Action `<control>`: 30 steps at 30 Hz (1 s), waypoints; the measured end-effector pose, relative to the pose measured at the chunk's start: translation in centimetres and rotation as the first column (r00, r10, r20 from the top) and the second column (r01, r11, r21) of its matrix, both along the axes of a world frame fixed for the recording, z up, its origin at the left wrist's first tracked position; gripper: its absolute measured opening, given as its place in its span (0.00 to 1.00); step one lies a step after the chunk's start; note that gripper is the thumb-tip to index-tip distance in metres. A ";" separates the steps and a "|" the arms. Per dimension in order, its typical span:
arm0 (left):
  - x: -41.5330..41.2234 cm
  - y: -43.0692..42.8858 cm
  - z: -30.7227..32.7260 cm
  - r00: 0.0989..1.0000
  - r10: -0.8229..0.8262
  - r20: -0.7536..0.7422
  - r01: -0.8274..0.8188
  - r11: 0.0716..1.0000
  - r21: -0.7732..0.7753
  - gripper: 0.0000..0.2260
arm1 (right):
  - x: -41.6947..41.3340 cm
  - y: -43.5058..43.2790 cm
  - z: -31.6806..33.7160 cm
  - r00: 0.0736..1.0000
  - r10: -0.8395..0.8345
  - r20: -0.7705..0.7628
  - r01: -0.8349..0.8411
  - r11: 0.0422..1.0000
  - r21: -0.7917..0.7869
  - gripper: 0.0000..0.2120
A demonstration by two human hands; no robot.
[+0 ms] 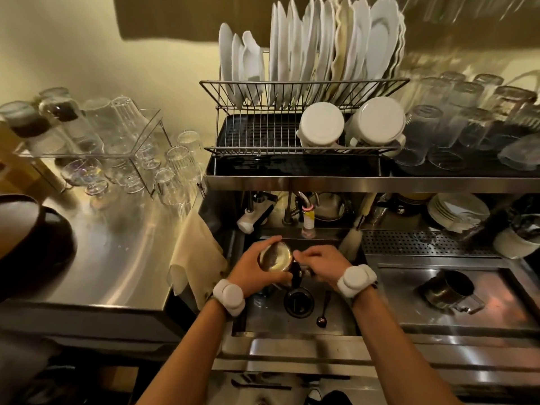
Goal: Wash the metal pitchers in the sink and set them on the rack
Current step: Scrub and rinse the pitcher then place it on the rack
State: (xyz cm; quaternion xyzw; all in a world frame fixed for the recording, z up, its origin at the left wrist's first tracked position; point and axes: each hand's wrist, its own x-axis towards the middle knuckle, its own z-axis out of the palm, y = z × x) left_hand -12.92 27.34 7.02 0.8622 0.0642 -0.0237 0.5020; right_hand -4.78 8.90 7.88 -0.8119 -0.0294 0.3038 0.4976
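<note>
Head view: both hands on a metal pitcher over the sink.
Left hand [257, 266] wraps its fingers round the pitcher [276, 256], held above the sink [298, 325]; right hand [321, 263] curls beside it, fingertips hidden, grip unclear. Below lies a spoon [323, 309]. Beyond, the rack [263, 133] holds plates [321, 51]; glasses at right blur.

A café or restaurant dish station: above the stainless sink [295, 325] stands a wire rack [304, 92] packed with white plates [380, 42], upturned glasses [455, 124] to its right, more glasses [122, 141] on the steel counter [117, 258] left.
</note>
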 end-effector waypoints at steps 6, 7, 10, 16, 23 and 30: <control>0.1 0.0 3.1 0.997 0.072 0.010 -0.073 0.993 0.097 0.51 | -0.1 0.7 2.2 0.996 -0.064 0.059 0.058 0.994 0.087 0.13; 0.2 0.1 3.4 0.996 0.085 0.038 -0.089 0.988 0.128 0.50 | -0.2 0.8 2.5 0.995 -0.072 0.064 0.066 0.993 0.099 0.14; 0.3 0.7 4.9 0.990 0.097 0.103 -0.111 0.982 0.150 0.46 | -0.8 0.7 4.4 0.993 -0.043 0.109 0.030 0.992 0.120 0.15; 0.7 2.2 11.4 0.969 0.073 0.235 -0.096 0.991 0.088 0.45 | -1.0 1.3 10.1 0.976 -0.055 0.212 -0.002 0.966 0.259 0.16; 1.0 3.1 19.3 0.913 0.016 0.407 -0.086 0.984 0.155 0.45 | -0.7 3.1 17.2 0.925 -0.095 0.368 -0.072 0.907 0.415 0.13; 0.6 3.7 25.5 0.804 0.007 0.595 -0.148 0.971 0.189 0.42 | -1.0 4.4 23.1 0.863 -0.166 0.477 -0.092 0.877 0.471 0.13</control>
